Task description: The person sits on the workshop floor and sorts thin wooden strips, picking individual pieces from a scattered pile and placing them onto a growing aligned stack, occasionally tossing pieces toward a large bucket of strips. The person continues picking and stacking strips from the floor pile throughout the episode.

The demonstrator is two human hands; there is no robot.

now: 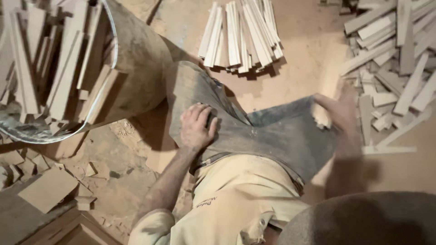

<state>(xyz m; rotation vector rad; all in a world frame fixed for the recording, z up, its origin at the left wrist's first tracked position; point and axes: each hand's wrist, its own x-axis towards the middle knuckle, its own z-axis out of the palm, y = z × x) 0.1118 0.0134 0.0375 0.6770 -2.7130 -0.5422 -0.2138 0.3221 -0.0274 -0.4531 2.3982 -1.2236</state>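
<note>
My left hand (197, 127) lies flat on my grey-trousered leg (272, 136), fingers spread and holding nothing. My right hand (341, 115) is blurred by motion at the edge of a heap of pale wooden offcuts (395, 72) on the right. A small pale patch (320, 117) shows just beside its fingers, but the blur hides whether it is a piece of wood in the hand. I sit on a sawdust-covered floor.
A large round tub (136, 63) filled with wooden slats leans at the upper left. A fanned stack of thin pale strips (240, 36) lies at the top centre. Flat board scraps (45, 188) litter the lower left. A dark rounded surface (363, 220) fills the lower right corner.
</note>
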